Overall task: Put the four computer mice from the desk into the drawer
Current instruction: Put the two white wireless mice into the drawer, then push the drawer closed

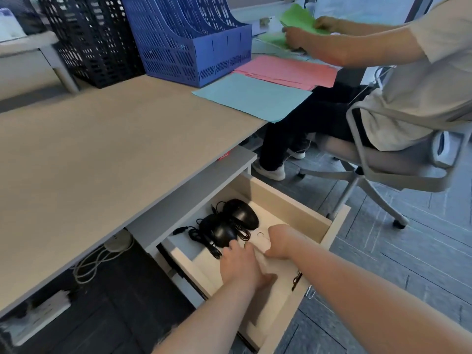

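The drawer (293,208) under the desk (102,149) stands pulled out. Two black mice lie in its back part with their cables tangled: one further back (241,212), one nearer (221,231). My left hand (241,264) lies flat in the drawer with its fingers apart, the fingertips touching the nearer black mouse. My right hand (281,241) is beside it with its fingers curled downward. A pale rounded thing (258,252) shows between the two hands, with a thin wire loop (260,235) just behind it. I cannot tell what it is or whether either hand grips it.
A blue file rack (194,42) and a black one (94,42) stand at the back of the desk. Blue (252,95) and pink (288,71) papers lie at its right end. Another person sits on a swivel chair (398,159) to the right, handling green sheets. A key (297,278) hangs from the drawer front.
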{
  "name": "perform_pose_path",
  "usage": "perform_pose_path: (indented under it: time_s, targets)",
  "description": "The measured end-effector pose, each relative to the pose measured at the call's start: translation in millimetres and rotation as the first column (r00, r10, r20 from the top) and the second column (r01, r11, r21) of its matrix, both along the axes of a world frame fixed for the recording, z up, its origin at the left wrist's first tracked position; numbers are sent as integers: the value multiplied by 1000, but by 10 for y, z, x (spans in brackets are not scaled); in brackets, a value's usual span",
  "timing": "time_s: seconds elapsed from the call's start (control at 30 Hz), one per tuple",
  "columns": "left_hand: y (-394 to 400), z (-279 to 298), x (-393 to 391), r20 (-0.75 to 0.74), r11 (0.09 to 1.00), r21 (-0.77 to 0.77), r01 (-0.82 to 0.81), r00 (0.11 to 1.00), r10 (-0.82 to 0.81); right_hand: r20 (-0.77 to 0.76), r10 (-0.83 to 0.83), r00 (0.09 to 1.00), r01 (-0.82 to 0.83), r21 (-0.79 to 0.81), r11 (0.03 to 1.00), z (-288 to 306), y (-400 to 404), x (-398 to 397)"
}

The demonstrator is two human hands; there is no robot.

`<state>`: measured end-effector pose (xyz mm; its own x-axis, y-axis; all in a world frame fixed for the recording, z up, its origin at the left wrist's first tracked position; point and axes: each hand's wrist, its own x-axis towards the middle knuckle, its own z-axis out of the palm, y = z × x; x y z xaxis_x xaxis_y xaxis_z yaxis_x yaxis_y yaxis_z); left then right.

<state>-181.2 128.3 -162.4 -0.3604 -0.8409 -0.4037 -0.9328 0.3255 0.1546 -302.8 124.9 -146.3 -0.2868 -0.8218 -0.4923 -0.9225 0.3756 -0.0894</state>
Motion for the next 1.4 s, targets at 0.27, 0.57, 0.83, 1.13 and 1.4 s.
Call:
perform_pose_path:
  time_s: [0.27, 0.57, 0.83, 1.13, 1.4]
  targets:
    - [-42, -67, 26, -75, 999, 37, 9, 997, -6, -16, 33, 999, -33, 23, 999, -41, -53, -24]
    - [-32, -53, 48, -3, 997, -50, 64, 998, -65, -8, 21, 1000, -21, -12, 1000, -30, 20, 20]
    - [-87, 229, 149, -22, 983, -162, 90, 995, -95, -8, -37, 999, 35, -137, 990, 321, 182, 43]
    - [-266, 1023, 400, -83, 891, -416, 183, 968, -238, -244, -351, 904, 273, -302, 913, 768, 745, -153]
    - [-637, 1734, 749, -108, 721, -673, 167, 941, -320, -432, 151, 889, -69, 199, 978, 811, 792, 33]
